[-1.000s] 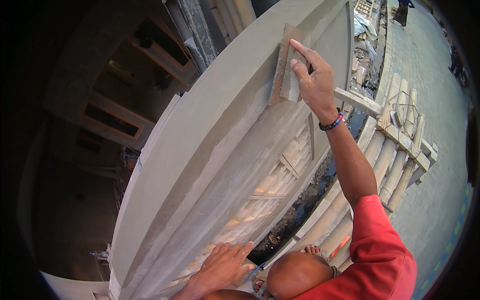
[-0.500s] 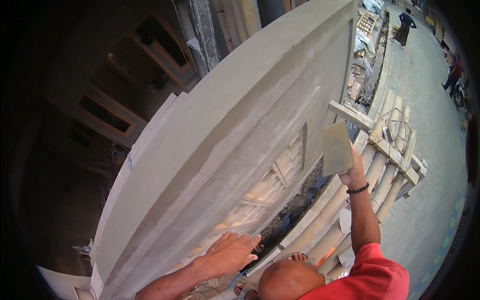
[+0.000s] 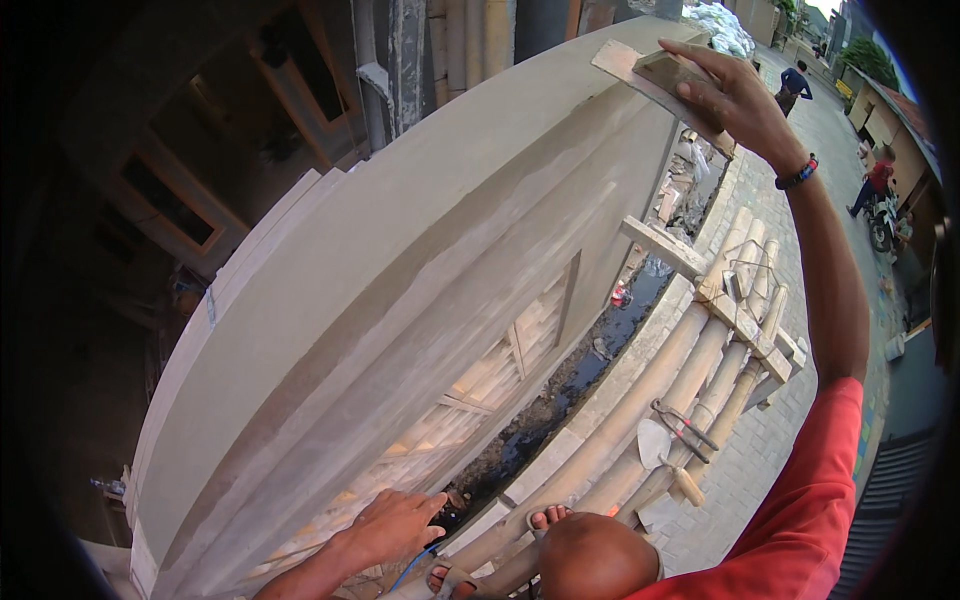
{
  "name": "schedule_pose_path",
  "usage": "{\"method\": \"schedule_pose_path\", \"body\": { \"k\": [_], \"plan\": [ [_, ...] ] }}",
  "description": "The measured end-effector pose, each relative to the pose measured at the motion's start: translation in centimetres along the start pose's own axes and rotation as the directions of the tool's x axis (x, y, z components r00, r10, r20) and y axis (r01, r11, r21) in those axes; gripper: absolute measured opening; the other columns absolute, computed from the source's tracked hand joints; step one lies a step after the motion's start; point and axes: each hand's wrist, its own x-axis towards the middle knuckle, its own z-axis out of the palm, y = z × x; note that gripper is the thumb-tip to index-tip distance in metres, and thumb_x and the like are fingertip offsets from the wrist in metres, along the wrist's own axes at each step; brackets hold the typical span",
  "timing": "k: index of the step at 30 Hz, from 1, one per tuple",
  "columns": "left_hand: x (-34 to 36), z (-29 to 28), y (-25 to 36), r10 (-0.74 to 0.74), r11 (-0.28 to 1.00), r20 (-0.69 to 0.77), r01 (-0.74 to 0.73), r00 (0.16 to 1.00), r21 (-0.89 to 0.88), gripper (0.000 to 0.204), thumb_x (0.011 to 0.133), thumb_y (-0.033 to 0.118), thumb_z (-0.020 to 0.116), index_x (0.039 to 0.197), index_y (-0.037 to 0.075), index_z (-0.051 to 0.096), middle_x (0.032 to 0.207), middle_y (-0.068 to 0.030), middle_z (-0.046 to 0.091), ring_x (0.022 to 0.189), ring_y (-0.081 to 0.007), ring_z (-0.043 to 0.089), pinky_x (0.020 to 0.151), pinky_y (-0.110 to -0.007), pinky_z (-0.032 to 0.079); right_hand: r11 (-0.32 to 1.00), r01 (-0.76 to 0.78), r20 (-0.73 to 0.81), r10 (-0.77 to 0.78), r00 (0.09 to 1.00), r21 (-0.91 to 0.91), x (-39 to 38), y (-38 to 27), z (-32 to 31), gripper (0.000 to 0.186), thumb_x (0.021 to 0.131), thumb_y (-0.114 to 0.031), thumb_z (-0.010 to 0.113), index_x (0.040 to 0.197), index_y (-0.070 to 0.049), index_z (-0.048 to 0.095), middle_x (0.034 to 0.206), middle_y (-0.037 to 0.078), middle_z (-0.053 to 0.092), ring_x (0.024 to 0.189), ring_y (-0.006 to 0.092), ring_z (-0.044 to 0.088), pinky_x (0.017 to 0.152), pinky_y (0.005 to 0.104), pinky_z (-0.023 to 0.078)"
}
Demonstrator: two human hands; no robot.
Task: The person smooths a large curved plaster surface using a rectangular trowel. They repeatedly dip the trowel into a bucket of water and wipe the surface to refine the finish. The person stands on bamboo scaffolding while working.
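Observation:
My right hand is raised at the far end of the wall, closed on a plasterer's float, a flat thin board with a grip on its back. The float overlaps the top of the curved, grey plastered wall; whether it touches the plaster I cannot tell. A damp, darker band runs along the wall below its smooth top. My left hand is held low beside the wall's lower part, fingers stretched out and holding nothing.
Bamboo poles form a platform right of the wall, carrying a trowel and pincers. A wooden crosspiece juts toward the wall. Between them runs a drain with dark water. People stand along the paved lane, one near a motorcycle.
My right hand has lifted the float up and away to the wall's far top, turning it from upright to slanted. The view has shifted; my left hand stays low and outstretched.

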Motion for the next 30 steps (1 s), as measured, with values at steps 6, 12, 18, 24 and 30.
{"method": "schedule_pose_path", "body": {
  "k": [6, 12, 18, 24, 30],
  "plan": [
    [0.6, 1.5, -1.3, 0.02, 0.997, -0.017, -0.021, 1.0, -0.079, 0.058, 0.094, 0.034, 0.053, 0.138, -0.003, 0.043, 0.126, -0.024, 0.056, 0.117, -0.0387, 0.053, 0.1, -0.046, 0.039, 0.997, 0.061, 0.154, -0.068, 0.986, 0.048, 2.7, -1.2, 2.1, 0.04, 0.09, -0.02, 0.062, 0.13, -0.017, 0.06, 0.115, 0.012, 0.067, 0.101, 0.0287, 0.065, 0.096, 0.037, 0.049],
    [0.4, 1.9, -2.0, -0.01, 0.993, -0.027, 0.007, 1.0, -0.121, 0.058, 0.094, 0.034, 0.053, 0.137, -0.004, 0.043, 0.127, -0.0248, 0.056, 0.119, -0.0382, 0.052, 0.101, -0.046, 0.039, 0.983, 0.174, 0.332, -0.144, 0.932, -0.061, 4.1, -1.7, 5.2, 0.039, 0.092, -0.022, 0.057, 0.13, -0.018, 0.06, 0.126, 0.012, 0.062, 0.108, 0.0301, 0.065, 0.1, 0.0393, 0.05],
    [0.7, 0.8, -1.4, 0.0, 0.995, -0.057, -0.005, 0.998, -0.103, 0.058, 0.094, 0.034, 0.054, 0.137, -0.003, 0.043, 0.129, -0.0237, 0.055, 0.121, -0.0375, 0.051, 0.102, -0.045, 0.039, 0.944, 0.184, 0.11, -0.159, 0.981, -0.273, 7.6, 11.0, 4.8, 0.04, 0.087, -0.018, 0.065, 0.127, -0.019, 0.062, 0.101, 0.015, 0.069, 0.093, 0.0302, 0.065, 0.092, 0.0379, 0.049],
    [0.1, 1.3, -1.5, -0.046, 0.987, -0.012, 0.044, 0.999, -0.152, 0.06, 0.094, 0.036, 0.053, 0.139, -0.003, 0.042, 0.129, -0.0251, 0.055, 0.12, -0.0392, 0.051, 0.103, -0.045, 0.038, 0.885, -0.274, -0.094, 0.331, 0.939, 0.375, 4.9, 7.7, 3.9, 0.047, 0.093, -0.018, 0.061, 0.138, -0.013, 0.051, 0.118, 0.012, 0.064, 0.098, 0.0174, 0.065, 0.086, 0.0292, 0.054],
    [0.1, 1.3, -1.0, -0.059, 0.992, -0.006, 0.058, 0.998, -0.111, 0.058, 0.095, 0.034, 0.054, 0.139, -0.002, 0.041, 0.133, -0.0249, 0.052, 0.126, -0.0369, 0.047, 0.106, -0.043, 0.037, 0.793, -0.16, -0.338, 0.42, 0.843, 0.588, -3.3, -2.6, 10.5, 0.048, 0.084, -0.009, 0.066, 0.131, -0.007, 0.057, 0.108, 0.01, 0.065, 0.089, 0.0146, 0.063, 0.078, 0.0276, 0.052]
  ]
}}
